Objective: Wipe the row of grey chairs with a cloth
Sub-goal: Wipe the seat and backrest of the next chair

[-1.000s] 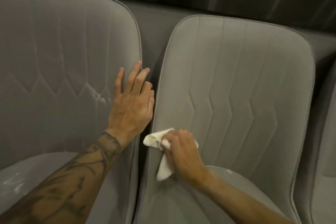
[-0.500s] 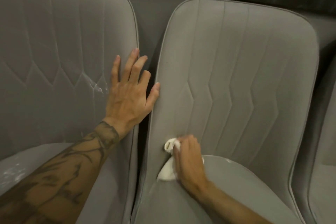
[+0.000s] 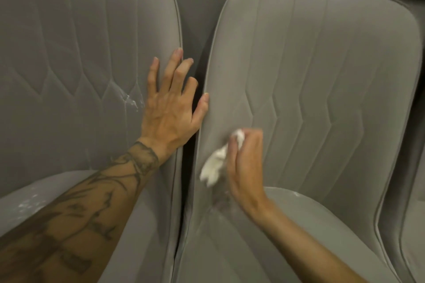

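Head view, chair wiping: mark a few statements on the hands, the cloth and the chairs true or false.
1. The right hand grips a crumpled white cloth. True.
2. The left hand rests, fingers spread, on the backrest of the left grey upholstered chair. True.
3. The cloth lies on that chair's seat. False: it is held at the lower backrest of the middle grey upholstered chair.
4. The left chair's backrest is unmarked. False: whitish streaks show beside the left hand.
5. The left hand holds a spray bottle. False: it holds nothing.
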### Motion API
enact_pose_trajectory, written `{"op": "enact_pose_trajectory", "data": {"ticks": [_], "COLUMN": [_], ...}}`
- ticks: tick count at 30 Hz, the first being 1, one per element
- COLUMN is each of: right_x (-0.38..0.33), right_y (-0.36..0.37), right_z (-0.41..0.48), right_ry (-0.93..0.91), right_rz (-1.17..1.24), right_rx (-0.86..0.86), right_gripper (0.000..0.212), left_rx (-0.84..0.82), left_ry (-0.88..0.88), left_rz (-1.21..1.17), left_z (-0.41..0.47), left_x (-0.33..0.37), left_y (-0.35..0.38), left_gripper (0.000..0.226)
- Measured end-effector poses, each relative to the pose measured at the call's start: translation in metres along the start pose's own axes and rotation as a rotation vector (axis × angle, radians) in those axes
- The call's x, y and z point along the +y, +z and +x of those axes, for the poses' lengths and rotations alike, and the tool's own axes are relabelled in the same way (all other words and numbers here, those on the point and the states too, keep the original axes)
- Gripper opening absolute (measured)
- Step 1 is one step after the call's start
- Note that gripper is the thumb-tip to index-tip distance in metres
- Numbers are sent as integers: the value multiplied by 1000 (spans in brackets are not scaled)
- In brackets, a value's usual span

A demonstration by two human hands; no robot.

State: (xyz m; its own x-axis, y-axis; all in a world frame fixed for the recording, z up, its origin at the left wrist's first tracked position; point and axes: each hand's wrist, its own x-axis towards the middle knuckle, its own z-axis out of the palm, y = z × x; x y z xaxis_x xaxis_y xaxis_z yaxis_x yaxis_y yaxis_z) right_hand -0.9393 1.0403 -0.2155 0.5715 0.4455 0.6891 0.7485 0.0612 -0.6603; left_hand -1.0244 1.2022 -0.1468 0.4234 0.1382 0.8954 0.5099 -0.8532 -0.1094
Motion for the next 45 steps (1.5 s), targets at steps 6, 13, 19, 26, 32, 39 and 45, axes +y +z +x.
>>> {"op": "enact_pose_trajectory", "data": {"ticks": [6, 13, 19, 26, 32, 39, 45], "right_x": [-32, 35, 24, 21, 37, 85, 102], "right_y": [15, 26, 12, 6, -46, -161, -165], "right_z": [106, 5, 11, -54, -95, -83, -100], "right_ry": [-266, -245, -123, -14, -91, 464, 377], "right_rz": [-82, -228, -235, -327, -603, -1103, -1127], "right_rx": [374, 73, 106, -170, -599, -184, -204], "right_gripper": [19, 35, 20, 11, 29, 37, 19], "left_rx": [2, 13, -4, -83, -144, -361, -616], "left_ry": [-7, -6, -12, -17, -72, -24, -89], "left_rz": [-39, -28, -26, -14, -142, -195, -196], "left_z": [0, -1, -2, 1, -46, -157, -200], "left_x": [-1, -1, 0, 1, 29, 65, 69], "left_y": [0, 2, 2, -6, -28, -67, -96], "left_gripper": [48, 33, 32, 35, 45, 48, 38]}}
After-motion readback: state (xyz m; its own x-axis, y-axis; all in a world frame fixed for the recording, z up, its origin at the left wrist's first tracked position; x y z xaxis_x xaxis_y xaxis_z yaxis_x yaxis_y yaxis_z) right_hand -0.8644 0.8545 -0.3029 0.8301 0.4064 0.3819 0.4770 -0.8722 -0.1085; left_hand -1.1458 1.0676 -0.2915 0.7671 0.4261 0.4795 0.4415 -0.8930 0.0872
